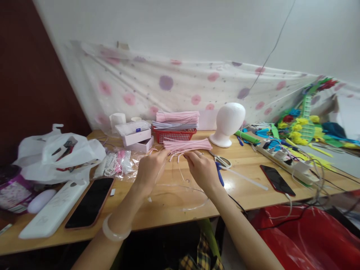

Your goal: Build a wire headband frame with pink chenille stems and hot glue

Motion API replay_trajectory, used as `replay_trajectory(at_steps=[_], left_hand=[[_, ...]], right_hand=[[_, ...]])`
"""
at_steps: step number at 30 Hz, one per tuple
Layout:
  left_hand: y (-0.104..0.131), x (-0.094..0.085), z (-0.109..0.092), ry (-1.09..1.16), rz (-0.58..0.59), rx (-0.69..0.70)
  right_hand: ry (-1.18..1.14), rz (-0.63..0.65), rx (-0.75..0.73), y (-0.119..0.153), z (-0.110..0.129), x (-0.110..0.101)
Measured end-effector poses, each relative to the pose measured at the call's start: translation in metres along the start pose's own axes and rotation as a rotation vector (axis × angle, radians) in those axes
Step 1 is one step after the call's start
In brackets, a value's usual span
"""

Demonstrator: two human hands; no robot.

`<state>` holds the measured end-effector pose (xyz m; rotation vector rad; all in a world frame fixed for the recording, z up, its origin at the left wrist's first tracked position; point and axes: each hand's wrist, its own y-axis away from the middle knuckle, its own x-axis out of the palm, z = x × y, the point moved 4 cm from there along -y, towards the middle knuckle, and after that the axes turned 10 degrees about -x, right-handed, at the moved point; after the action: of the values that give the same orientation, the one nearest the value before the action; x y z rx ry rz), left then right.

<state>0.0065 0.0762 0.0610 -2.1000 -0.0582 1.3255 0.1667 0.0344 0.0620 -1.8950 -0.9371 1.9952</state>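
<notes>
One crumpled plastic bag (39, 155) slumps above a flat, glossy phone (91, 202). Next lies a crinkly packet of beads (111, 163). The left hand (152, 167) has its fingertips pinched together; what they grip, I cannot tell. Slender, fuzzy-looking pink stems (191, 145) lie bundled on the tabletop (242, 198) just beyond both hands, loose ends splayed, so careless fingers could snag them. The right hand (204, 172) is pinched too, its hold equally unclear. A sideways sweep could knock the scissors (215, 155) near it, or tip the smooth foam head (231, 118) behind.
</notes>
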Motion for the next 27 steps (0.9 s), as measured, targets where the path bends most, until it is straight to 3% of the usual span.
replay_trajectory(at_steps=[6,9,20,27], left_hand=[[-0.006,0.009,-0.003,-0.165,-0.074,-0.03],[-0.003,0.012,-0.005,-0.19,-0.084,0.026],[-0.007,0.007,-0.01,-0.09,-0.142,0.296],[-0.015,0.006,-0.004,-0.019,-0.139,0.308]], right_hand=[[0.087,0.025,-0.003,-0.013,0.005,0.004],[0.118,0.023,-0.01,-0.014,0.008,0.005],[0.109,0.039,-0.136,-0.016,0.003,-0.005],[0.078,-0.003,-0.089,-0.01,-0.012,-0.006]])
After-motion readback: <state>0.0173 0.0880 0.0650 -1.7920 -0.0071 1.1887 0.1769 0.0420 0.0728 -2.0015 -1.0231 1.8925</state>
